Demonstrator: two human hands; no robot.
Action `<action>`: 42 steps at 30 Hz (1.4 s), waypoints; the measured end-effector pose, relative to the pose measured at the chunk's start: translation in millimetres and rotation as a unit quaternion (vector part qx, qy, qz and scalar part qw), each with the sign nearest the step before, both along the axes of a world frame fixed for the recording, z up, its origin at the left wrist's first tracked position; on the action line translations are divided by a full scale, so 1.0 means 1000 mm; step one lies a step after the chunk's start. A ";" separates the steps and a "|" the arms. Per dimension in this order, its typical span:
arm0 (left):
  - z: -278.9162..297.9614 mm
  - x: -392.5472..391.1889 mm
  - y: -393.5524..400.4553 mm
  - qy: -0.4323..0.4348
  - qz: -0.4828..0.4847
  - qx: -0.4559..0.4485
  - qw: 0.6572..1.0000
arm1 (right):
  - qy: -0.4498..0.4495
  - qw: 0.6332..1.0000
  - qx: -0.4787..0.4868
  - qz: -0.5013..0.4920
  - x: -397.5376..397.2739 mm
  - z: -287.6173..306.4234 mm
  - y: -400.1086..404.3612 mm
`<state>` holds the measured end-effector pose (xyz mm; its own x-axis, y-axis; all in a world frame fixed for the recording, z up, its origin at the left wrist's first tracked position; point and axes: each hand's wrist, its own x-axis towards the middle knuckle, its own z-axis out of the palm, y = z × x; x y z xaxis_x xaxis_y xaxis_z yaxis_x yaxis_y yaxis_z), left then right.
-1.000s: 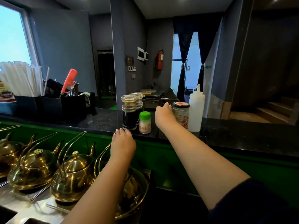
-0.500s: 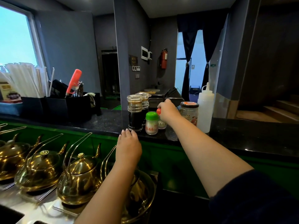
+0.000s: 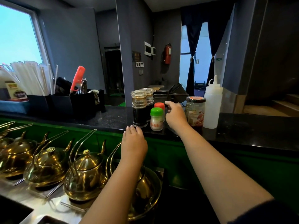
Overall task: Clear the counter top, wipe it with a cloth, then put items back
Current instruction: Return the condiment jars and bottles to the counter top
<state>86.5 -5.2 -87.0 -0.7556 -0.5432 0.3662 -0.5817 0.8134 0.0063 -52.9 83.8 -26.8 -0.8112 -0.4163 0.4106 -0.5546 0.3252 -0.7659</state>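
Observation:
On the black counter top [image 3: 105, 118] stand two glass sauce dispensers [image 3: 139, 109], a green-capped shaker [image 3: 156, 118], a red-capped shaker [image 3: 159, 105] behind it, a glass jar [image 3: 195, 110] and a white squeeze bottle [image 3: 212, 102]. My right hand [image 3: 175, 115] hovers between the red-capped shaker and the jar, fingers spread, its fingertips just beside the red cap and holding nothing. My left hand [image 3: 133, 143] rests flat on the counter's front edge, in front of the dark dispenser. No cloth is in view.
Black organiser boxes [image 3: 64, 104] with white straws [image 3: 30, 76] and a red-handled tool [image 3: 77, 78] stand at the counter's left. Several brass kettles [image 3: 85, 172] sit on the steel surface below, under my left arm. A green panel runs beneath the counter.
My right hand set the red-capped shaker down behind the green-capped one and let go of it. My left hand stayed on the counter edge.

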 end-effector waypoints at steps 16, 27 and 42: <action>0.001 0.004 -0.006 0.047 -0.021 0.045 0.998 | -0.040 0.997 0.064 0.016 0.032 -0.020 -0.009; 0.003 0.008 0.039 0.129 -0.013 0.079 0.988 | 0.156 0.960 -0.076 -0.222 0.043 -0.029 0.080; 0.000 0.002 0.041 0.032 -0.021 0.041 0.998 | -0.032 0.969 -0.010 -0.243 0.007 -0.009 0.069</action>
